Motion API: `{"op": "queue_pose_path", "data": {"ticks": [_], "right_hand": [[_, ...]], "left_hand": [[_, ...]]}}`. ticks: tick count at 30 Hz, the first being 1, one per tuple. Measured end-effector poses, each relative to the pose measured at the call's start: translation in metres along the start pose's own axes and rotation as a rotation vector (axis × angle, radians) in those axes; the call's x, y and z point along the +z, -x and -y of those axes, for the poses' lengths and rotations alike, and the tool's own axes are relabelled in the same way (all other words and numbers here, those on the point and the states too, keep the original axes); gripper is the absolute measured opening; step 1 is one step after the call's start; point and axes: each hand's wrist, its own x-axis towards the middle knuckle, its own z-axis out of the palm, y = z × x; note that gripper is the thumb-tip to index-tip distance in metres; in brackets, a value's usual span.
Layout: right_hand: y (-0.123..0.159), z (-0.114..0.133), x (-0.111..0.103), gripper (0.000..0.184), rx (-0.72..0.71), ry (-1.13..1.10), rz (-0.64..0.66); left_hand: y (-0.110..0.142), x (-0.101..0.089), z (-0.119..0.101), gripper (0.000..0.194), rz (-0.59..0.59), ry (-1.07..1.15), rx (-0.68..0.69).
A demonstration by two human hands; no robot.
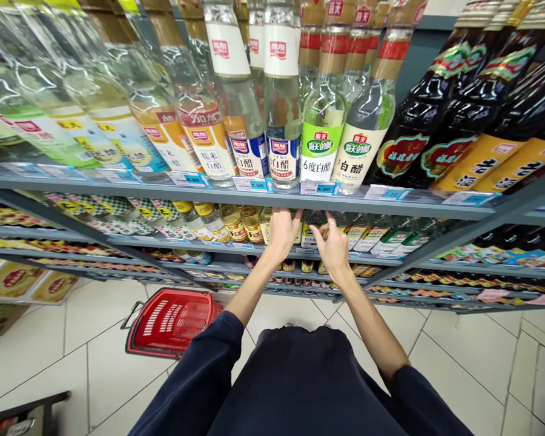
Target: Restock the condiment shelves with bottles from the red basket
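Note:
Both my hands reach in under the edge of the upper shelf, to a row of bottles on the shelf below. My left hand [283,231] is at the front of that row, fingers stretched forward and partly hidden by the bottles and shelf edge. To its right, my right hand [335,243] has its thumb and forefinger spread apart; a ring shows on one finger. Between the two hands stands a clear bottle [310,235] with a yellow-green and white label, close to my right thumb. Whether either hand touches a bottle cannot be made out.
Tall glass bottles of white vinegar [283,154] line the upper shelf [236,195], with price tags along its edge. Dark bottles [404,133] lean at the right. A red shopping basket [177,321] rests on the tiled floor [113,375]. Cartons [18,281] are stacked at the left.

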Motion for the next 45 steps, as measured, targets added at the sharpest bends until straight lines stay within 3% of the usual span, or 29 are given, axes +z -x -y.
{"op": "queue_pose_path", "data": {"ticks": [4,10,14,18,22,25,27,31,34,39,42,45], "right_hand": [[-0.008,0.000,0.005,0.059,0.042,0.040,0.072],[-0.010,-0.002,0.007,0.057,0.031,0.041,0.077],[-0.007,-0.003,0.010,0.060,0.007,-0.024,0.028],[0.022,-0.019,0.017,0.053,0.011,-0.123,-0.046],[0.064,-0.057,0.027,0.041,0.013,-0.120,0.111],[0.079,-0.078,0.034,0.040,0.015,-0.068,0.240],[0.078,-0.084,0.038,0.038,0.026,-0.044,0.270],[0.069,-0.084,0.047,0.034,0.010,-0.002,0.287],[0.066,-0.081,0.051,0.034,-0.003,0.087,0.297],[0.068,-0.066,0.036,0.037,0.010,0.017,0.220],[0.059,-0.043,0.010,0.043,0.036,-0.154,0.046],[0.035,-0.015,-0.011,0.044,0.021,-0.271,-0.034]], "left_hand": [[-0.007,-0.002,-0.014,0.028,0.129,-0.148,-0.104],[-0.003,-0.008,-0.012,0.024,0.192,-0.206,-0.030],[-0.007,-0.002,-0.001,0.023,0.109,-0.106,0.023],[-0.005,-0.003,0.003,0.025,0.041,0.008,0.080],[0.046,-0.005,0.007,0.034,-0.066,-0.013,0.155],[0.094,0.009,0.027,0.027,0.074,-0.020,0.213],[0.110,0.023,0.045,0.025,0.187,-0.047,0.198],[0.101,0.042,0.075,0.026,0.322,-0.133,0.202],[0.091,0.045,0.083,0.028,0.363,-0.162,0.249],[0.099,0.035,0.065,0.026,0.332,-0.127,0.238],[0.093,0.013,0.039,0.027,0.165,0.077,0.206],[0.063,-0.011,0.018,0.033,0.019,0.153,0.183]]}}
